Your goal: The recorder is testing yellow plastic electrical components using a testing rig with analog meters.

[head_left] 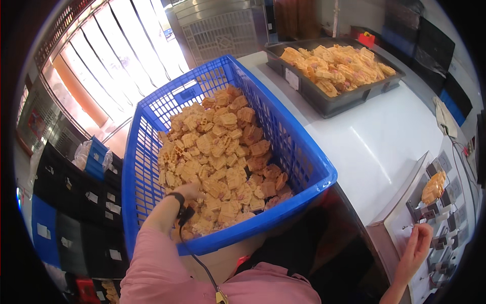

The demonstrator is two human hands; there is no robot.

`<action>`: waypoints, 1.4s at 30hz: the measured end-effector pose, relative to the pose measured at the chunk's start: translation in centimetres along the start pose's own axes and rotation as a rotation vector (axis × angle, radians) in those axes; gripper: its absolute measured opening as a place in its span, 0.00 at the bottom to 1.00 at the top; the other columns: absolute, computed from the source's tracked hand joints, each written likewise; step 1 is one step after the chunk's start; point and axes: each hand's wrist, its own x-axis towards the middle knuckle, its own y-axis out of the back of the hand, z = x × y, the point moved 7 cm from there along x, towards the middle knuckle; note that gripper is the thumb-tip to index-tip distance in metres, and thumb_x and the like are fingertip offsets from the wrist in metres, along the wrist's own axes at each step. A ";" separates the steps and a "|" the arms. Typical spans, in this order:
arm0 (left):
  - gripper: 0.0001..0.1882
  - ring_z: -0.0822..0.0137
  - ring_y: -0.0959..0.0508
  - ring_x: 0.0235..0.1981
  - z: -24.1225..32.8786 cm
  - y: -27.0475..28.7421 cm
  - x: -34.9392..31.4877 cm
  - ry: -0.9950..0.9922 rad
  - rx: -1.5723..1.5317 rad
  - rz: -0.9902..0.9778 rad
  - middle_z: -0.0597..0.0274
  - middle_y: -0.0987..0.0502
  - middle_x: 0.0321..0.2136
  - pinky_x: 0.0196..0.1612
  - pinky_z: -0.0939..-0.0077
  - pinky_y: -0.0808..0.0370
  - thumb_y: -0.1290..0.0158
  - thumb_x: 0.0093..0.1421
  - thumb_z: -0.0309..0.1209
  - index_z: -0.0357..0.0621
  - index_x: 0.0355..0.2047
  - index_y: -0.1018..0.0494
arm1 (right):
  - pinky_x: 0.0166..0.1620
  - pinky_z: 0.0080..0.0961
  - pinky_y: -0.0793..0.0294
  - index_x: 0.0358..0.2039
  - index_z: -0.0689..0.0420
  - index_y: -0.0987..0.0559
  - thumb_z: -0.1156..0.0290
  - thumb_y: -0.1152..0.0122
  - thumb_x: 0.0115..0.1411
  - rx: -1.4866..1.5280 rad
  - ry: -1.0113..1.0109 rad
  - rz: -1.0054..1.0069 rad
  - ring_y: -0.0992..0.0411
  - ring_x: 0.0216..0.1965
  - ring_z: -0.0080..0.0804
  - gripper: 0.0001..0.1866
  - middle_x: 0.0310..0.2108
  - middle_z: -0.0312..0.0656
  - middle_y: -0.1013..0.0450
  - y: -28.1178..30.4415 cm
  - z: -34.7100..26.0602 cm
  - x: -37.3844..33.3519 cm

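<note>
A big blue plastic basket (298,137) stands in front of me, heaped with tan, waffle-textured pieces (212,147). My left hand (189,192), with a black band at the wrist, reaches down among them. Its fingertips blend into the pile, so their grip does not show. Off to the right, my right hand (418,248) is raised beside a light-coloured bench fixture (400,213) with rows of small grey blocks. Its thumb and fingers are drawn together; whatever is between them is too small to make out. One orange-tan piece (434,187) sits on the fixture above that hand.
A dark grey tray (329,109) full of similar pieces rests on the white table (390,137). Black and blue crates (76,213) are stacked at the left. A cable (202,266) runs from my left wrist. A cloth (445,117) hangs near the far right.
</note>
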 end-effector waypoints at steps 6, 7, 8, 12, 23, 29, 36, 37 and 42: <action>0.28 0.52 0.17 0.32 1.8 -8.9 -1.4 -0.062 0.361 -0.251 0.46 0.18 0.34 0.33 0.60 0.20 0.37 0.50 0.42 0.36 0.47 0.26 | 0.51 0.18 0.38 0.41 0.63 0.30 0.76 0.54 0.71 0.025 -0.082 -0.049 0.37 0.43 0.24 0.04 0.40 0.37 0.35 -0.2 1.1 0.3; 0.28 0.50 0.17 0.35 2.1 -9.1 -1.3 -0.035 0.324 -0.272 0.41 0.20 0.39 0.36 0.58 0.20 0.38 0.52 0.38 0.33 0.50 0.29 | 0.50 0.18 0.38 0.41 0.63 0.30 0.76 0.54 0.71 0.018 -0.082 -0.053 0.37 0.43 0.24 0.05 0.40 0.37 0.35 -0.2 1.2 0.3; 0.28 0.50 0.17 0.35 2.2 -9.3 -1.5 -0.021 0.320 -0.291 0.41 0.20 0.39 0.36 0.58 0.20 0.38 0.52 0.38 0.33 0.50 0.29 | 0.50 0.18 0.38 0.41 0.63 0.30 0.76 0.53 0.71 0.008 -0.083 -0.051 0.37 0.43 0.24 0.05 0.40 0.37 0.35 -0.2 1.2 0.3; 0.25 0.45 0.22 0.51 2.4 -8.7 -1.8 0.044 0.181 -0.242 0.38 0.21 0.46 0.52 0.57 0.24 0.44 0.53 0.31 0.33 0.51 0.27 | 0.50 0.18 0.38 0.42 0.63 0.30 0.76 0.53 0.71 -0.014 -0.079 -0.044 0.37 0.43 0.24 0.05 0.40 0.37 0.35 -0.1 1.0 0.0; 0.49 0.47 0.25 0.55 3.3 -9.8 -1.1 -0.006 0.343 -0.235 0.42 0.28 0.57 0.53 0.59 0.24 0.38 0.49 0.35 0.34 0.68 0.48 | 0.52 0.20 0.38 0.41 0.62 0.30 0.78 0.53 0.70 -0.022 -0.017 -0.051 0.37 0.44 0.26 0.03 0.40 0.38 0.36 -0.2 0.1 -0.1; 0.51 0.47 0.25 0.56 2.4 -10.4 0.3 -0.155 0.394 -0.306 0.39 0.28 0.56 0.55 0.59 0.26 0.33 0.48 0.32 0.34 0.68 0.47 | 0.51 0.19 0.38 0.41 0.62 0.30 0.77 0.52 0.69 -0.053 -0.010 -0.065 0.37 0.43 0.26 0.03 0.40 0.38 0.36 -0.2 0.2 -0.1; 0.36 0.49 0.22 0.51 2.3 -10.3 -0.2 -0.170 0.187 -0.329 0.46 0.25 0.51 0.48 0.59 0.22 0.33 0.50 0.40 0.42 0.58 0.30 | 0.45 0.22 0.36 0.39 0.63 0.29 0.79 0.50 0.67 -0.049 0.003 -0.053 0.36 0.40 0.29 0.03 0.39 0.40 0.34 -0.5 -0.6 0.1; 0.35 0.50 0.22 0.50 2.3 -10.0 -0.5 -0.141 0.231 -0.340 0.46 0.24 0.51 0.48 0.59 0.22 0.33 0.51 0.40 0.42 0.58 0.29 | 0.45 0.22 0.36 0.39 0.63 0.29 0.79 0.50 0.67 -0.047 0.003 -0.051 0.36 0.40 0.29 0.03 0.39 0.40 0.34 -0.6 -0.7 0.1; 0.41 0.53 0.21 0.50 3.3 -6.3 -1.8 -0.030 0.220 -0.357 0.47 0.22 0.51 0.48 0.63 0.23 0.30 0.45 0.49 0.42 0.56 0.26 | 0.47 0.20 0.36 0.39 0.63 0.28 0.79 0.50 0.67 -0.003 -0.086 -0.030 0.36 0.41 0.27 0.03 0.39 0.39 0.34 -0.4 -0.4 0.2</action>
